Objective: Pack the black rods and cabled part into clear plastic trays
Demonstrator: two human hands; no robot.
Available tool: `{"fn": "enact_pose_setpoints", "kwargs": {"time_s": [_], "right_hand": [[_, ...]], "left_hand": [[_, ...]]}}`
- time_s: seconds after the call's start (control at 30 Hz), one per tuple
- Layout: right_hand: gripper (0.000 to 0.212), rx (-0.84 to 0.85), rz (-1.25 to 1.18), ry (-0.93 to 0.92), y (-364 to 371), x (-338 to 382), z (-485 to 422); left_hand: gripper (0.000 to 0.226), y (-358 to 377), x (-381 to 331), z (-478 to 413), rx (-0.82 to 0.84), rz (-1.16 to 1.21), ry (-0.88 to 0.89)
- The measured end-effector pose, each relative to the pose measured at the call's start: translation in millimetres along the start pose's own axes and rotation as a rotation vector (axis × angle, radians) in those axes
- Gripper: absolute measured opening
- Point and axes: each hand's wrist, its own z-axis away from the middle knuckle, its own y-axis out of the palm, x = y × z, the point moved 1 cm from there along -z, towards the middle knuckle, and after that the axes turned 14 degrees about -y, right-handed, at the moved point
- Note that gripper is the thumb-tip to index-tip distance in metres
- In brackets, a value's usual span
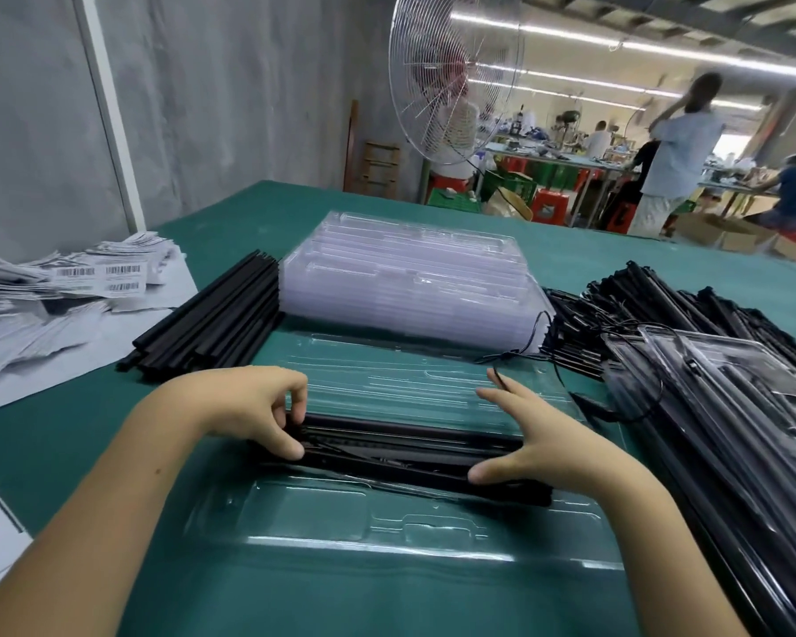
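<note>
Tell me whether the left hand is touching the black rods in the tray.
Touching. The head view shows the left hand pinching the left end of the black rods that lie in the clear tray, with no gap between them.

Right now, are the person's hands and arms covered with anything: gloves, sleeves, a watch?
No. The left hand and right hand are bare: no gloves, rings or tape. The left forearm and right forearm are bare too, no sleeve, watch or band in view.
</note>
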Motion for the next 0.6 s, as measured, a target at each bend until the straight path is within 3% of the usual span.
{"fn": "enact_pose_setpoints", "kwargs": {"time_s": [0.17, 0.37, 0.6], "right_hand": [[0.114, 0.127, 0.081, 0.053, 5.0, 4.5, -0.8], [0.12, 0.148, 0.071, 0.121, 5.3, 4.6, 0.6], [0.122, 0.123, 0.064, 0.146, 8.5, 6.7, -0.3]], "left_hand": [[0.033, 4.5, -7.2, -0.5, -0.001, -0.106, 0.029], [0.01, 0.2, -1.6, -0.4, 0.008, 0.004, 0.068], [0.017, 6.8, -7.2, -5.9, -0.04, 0.012, 0.063]]}}
